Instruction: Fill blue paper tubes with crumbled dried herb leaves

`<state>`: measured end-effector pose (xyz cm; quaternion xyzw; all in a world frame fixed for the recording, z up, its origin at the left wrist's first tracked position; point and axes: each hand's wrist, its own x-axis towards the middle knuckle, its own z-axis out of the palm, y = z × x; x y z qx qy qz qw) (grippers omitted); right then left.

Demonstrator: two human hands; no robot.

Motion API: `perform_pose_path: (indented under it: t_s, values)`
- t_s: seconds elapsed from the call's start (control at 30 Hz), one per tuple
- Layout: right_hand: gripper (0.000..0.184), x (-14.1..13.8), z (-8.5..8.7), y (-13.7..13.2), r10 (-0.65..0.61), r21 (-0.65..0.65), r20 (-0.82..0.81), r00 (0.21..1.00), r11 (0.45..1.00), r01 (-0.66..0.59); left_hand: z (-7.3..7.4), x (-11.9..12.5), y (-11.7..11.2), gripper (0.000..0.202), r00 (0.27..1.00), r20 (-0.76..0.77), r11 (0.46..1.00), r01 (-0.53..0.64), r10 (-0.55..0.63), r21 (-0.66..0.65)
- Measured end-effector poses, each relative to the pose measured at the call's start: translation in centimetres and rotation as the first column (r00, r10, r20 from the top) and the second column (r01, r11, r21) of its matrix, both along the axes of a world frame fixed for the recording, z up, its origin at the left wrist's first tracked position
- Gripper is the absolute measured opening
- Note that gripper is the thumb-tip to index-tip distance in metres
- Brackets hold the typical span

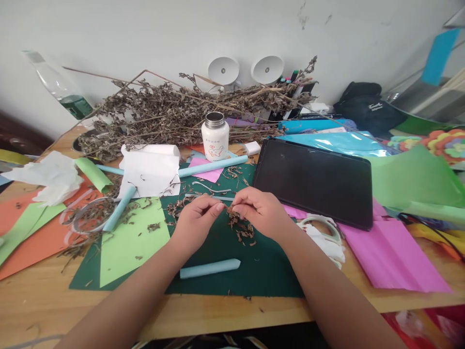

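Note:
Both my hands meet over the dark green cutting mat [269, 274]. My left hand [198, 218] pinches one end of a small piece of dried plant [229, 209] between thumb and forefinger. At its other end, my right hand [263, 211] pinches too, and brown leaf bits show under those fingertips. Loose dried leaves [245, 232] lie on the mat just below. A rolled blue paper tube [209, 268] rests nearer to me. Behind my hands stands a white bottle [215, 138] without a lid.
A heap of dried branches [163, 109] spans the back. On the right lie a black tablet [316, 177], a tape roll [323, 225] and pink paper [392, 254]. Light green paper [136, 242], white paper [150, 169] and orange paper [39, 237] cover the left. A plastic bottle [60, 82] leans far left.

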<state>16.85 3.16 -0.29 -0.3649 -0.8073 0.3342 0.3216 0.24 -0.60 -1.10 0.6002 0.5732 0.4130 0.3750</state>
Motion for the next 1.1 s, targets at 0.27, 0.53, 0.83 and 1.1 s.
perform_pose_path:
  t_s: [0.27,0.53,0.83,1.1]
  values:
    - [0.003,-1.4,-0.7,-0.3,-0.007,0.193,-0.152,0.988,0.981,0.036,0.2,1.0,-0.3,0.016,0.838,0.539,0.972,0.052,0.082,-0.229]
    - [0.003,-1.1,-0.6,-0.2,-0.081,0.372,-0.079,0.994,0.922,0.105,0.6,0.7,-0.5,0.015,0.853,0.507,0.938,0.268,-0.125,-0.221]
    - [0.005,-1.6,-0.9,-0.7,-0.114,0.374,-0.173,0.978,0.911,0.172,0.1,1.3,-0.7,0.015,0.969,0.244,0.985,0.087,-0.049,-0.146]
    - [0.016,-2.0,-1.1,-0.8,0.068,0.299,-0.240,0.968,0.954,0.007,-0.1,0.1,-0.1,0.014,0.911,0.402,0.994,-0.062,0.093,-0.090]
